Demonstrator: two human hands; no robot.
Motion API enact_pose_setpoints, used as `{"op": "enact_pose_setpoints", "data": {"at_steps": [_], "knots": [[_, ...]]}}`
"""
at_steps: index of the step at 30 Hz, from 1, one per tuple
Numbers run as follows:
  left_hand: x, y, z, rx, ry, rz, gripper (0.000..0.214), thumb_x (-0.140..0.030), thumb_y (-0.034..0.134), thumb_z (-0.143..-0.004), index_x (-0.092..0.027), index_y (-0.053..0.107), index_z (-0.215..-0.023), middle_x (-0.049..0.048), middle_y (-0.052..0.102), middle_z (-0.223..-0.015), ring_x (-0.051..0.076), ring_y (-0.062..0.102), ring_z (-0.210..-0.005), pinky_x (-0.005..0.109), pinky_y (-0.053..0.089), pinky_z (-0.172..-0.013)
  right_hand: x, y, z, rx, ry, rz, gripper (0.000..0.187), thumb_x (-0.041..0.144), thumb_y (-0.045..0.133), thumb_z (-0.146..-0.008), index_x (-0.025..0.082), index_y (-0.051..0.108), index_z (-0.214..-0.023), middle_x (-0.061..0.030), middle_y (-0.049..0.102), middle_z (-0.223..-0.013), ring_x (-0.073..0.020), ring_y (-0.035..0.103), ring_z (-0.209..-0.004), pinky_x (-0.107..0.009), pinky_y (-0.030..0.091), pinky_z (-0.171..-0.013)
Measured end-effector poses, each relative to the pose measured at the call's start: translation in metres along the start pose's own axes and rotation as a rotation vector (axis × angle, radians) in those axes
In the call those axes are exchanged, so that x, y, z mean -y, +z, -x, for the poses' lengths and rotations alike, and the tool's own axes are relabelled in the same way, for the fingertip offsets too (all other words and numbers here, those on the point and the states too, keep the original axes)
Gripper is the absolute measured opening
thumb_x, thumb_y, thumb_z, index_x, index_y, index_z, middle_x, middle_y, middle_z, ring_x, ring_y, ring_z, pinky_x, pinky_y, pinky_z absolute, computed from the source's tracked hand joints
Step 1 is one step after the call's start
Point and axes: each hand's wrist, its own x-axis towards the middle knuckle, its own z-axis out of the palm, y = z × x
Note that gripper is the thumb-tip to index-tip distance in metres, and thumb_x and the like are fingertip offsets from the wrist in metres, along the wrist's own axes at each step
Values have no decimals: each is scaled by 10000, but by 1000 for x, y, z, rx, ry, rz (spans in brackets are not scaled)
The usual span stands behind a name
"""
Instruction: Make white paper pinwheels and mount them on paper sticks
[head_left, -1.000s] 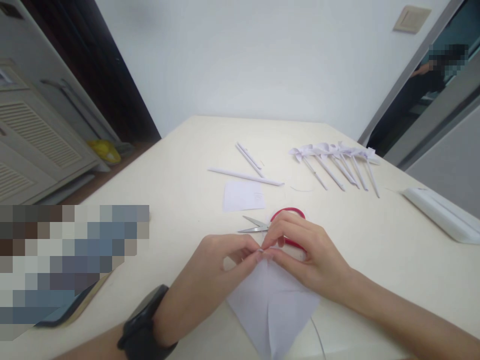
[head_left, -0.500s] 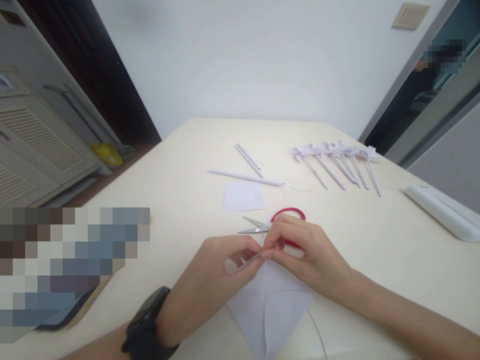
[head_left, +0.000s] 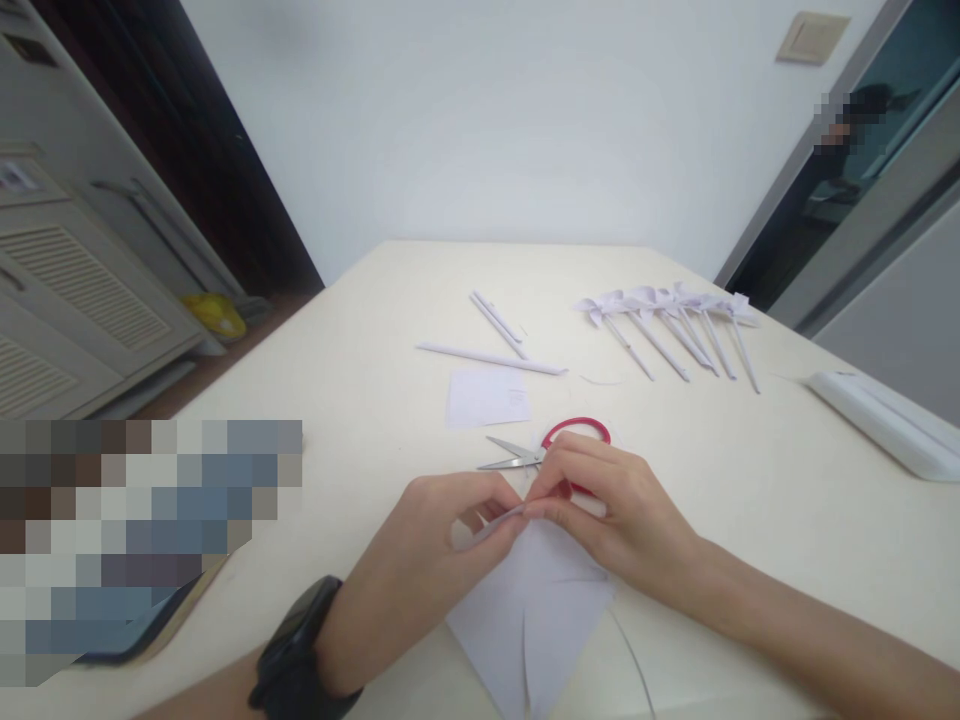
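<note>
My left hand (head_left: pixel 439 545) and my right hand (head_left: pixel 607 505) meet over a white paper sheet (head_left: pixel 529 625) lying near the table's front edge. Both pinch the sheet's far corner, which is folded up between the fingertips. A black watch (head_left: pixel 300 650) sits on my left wrist. Red-handled scissors (head_left: pixel 551 450) lie just behind my right hand, blades pointing left and partly hidden by the fingers.
On the cream table (head_left: pixel 360 390) lie a small white paper square (head_left: pixel 486 397), rolled paper sticks (head_left: pixel 491 355), a row of several white paper pinwheels (head_left: pixel 667 315) at the back right, and a white oblong object (head_left: pixel 885 425) at the right edge. A person stands in the doorway (head_left: pixel 840 150).
The folded corner has lifted slightly between my fingertips, and the sheet has shifted a little left. Both hands stay in nearly the same place.
</note>
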Motion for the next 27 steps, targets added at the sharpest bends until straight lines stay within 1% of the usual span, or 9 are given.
{"op": "enact_pose_setpoints", "data": {"at_steps": [8,12,15,19,21,24,27], "knots": [[-2,-1,3,4,1,-26,155,-221,512,-828,-207,645,-748,-38,677,-720,137,591,-671,230,426,-625,2,1,2,24,-26,-16,111,99,530,-836,173,524,-754,3,523,-731,-109,474,-643,-235,366,-571],[-3,-2,1,7,16,-1,158,-221,510,-834,-214,647,-757,-45,682,-735,132,594,-683,219,424,-627,4,-1,2,13,-31,-18,114,132,538,-839,173,511,-736,7,498,-707,-109,458,-624,-238,355,-558],[-3,-4,0,15,20,38,165,-224,509,-840,-217,650,-754,-50,678,-730,126,594,-689,206,428,-630,4,-3,0,20,18,-43,110,173,570,-837,174,535,-732,10,507,-700,-108,477,-630,-234,378,-570],[-3,-6,0,1,-8,83,178,-253,501,-844,-211,656,-767,-36,686,-746,136,607,-704,207,444,-624,3,-5,-5,51,70,-126,40,198,588,-837,172,586,-807,-1,558,-783,-107,522,-696,-233,425,-638],[-3,-7,0,-6,-28,75,167,-258,512,-836,-202,662,-785,-22,693,-761,147,615,-710,219,457,-631,2,-5,-6,55,73,-147,14,177,587,-834,168,593,-826,-3,562,-799,-103,528,-710,-232,432,-653],[-3,-7,1,-24,-44,70,151,-256,533,-820,-192,670,-828,-3,699,-788,157,618,-715,236,470,-651,4,-6,-7,55,67,-146,33,136,576,-829,161,581,-807,0,551,-785,-100,524,-705,-230,429,-644],[-4,-7,0,21,-66,189,153,-265,544,-822,-191,675,-844,8,701,-840,167,621,-772,241,475,-695,5,-6,-6,31,51,-131,49,115,569,-819,159,564,-799,2,544,-787,-101,519,-715,-233,426,-644]]}}
